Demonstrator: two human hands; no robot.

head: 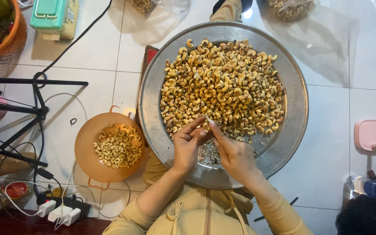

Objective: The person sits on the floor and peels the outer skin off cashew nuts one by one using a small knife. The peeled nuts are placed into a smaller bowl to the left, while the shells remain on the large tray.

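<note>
Both hands meeting over near rim of tray: left hand pinching cashew, fingers closed; right hand gripping thin blade, tip on nut. Cashew heap just beyond hands; orange bowl left of tray, nearer left hand.

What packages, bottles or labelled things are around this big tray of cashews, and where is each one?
Clear plastic bag: top right, above the tray, holding nuts.
Second clear bag: top centre-left, holding nuts.
Box: top left, rectangular, teal lid over pale yellow base.
Plastic bottle: lower right, lying on its side, clear with a blue band.
No screens or signs in view.
</note>
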